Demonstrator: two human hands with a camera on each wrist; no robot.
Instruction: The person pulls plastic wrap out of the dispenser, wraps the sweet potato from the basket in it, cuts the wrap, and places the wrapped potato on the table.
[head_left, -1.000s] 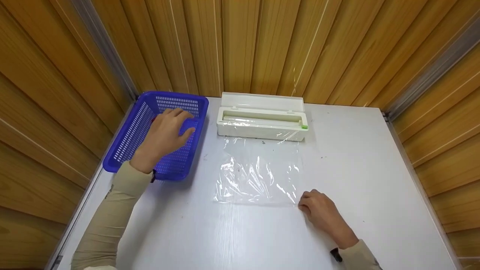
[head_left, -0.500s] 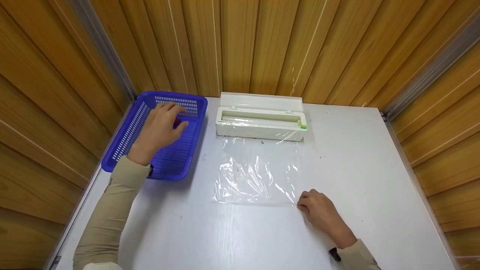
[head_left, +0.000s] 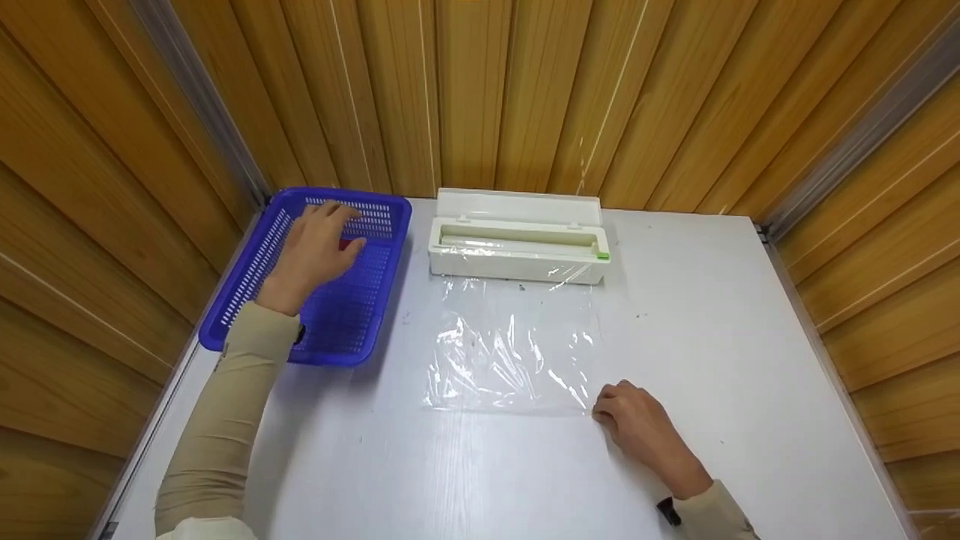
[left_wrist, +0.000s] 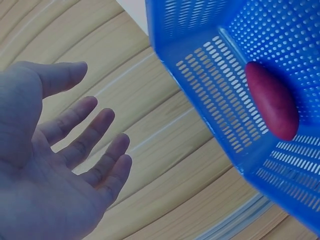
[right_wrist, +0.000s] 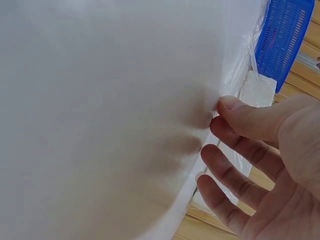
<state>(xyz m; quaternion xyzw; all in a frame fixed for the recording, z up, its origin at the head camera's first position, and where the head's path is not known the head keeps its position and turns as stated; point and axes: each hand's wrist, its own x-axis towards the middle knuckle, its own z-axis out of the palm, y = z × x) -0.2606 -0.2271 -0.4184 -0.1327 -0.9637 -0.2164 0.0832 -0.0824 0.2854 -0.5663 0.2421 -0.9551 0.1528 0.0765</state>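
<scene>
Left hand (head_left: 315, 251) hovers over the far end of the blue perforated basket (head_left: 247, 285), fingers spread and relaxed, gripping nothing — the left wrist view shows the open palm with all fingers apart. A red sweet potato (left_wrist: 271, 100) lies on the basket floor just beyond the fingertips; in the head view only a red sliver of it shows beside the thumb. Against the frame one second ago, the hand has moved from the middle of the basket toward its far wall and has lifted off the potato, which it covered before.

Right hand (head_left: 637, 427) rests on the white table (head_left: 750, 375), loosely curled, thumb and forefinger at the near right corner of the sheet of cling film (head_left: 517, 352). The right wrist view shows the thumb tip meeting the film's edge; whether the film is truly pinched, cannot tell. Hand position unchanged from both earlier frames.

Film lies flat, wrinkled, between the right hand and the white cling film dispenser (head_left: 517, 251), whose lid stands open. Dispenser sits just right of the left hand — beside the basket, not touching it.
</scene>
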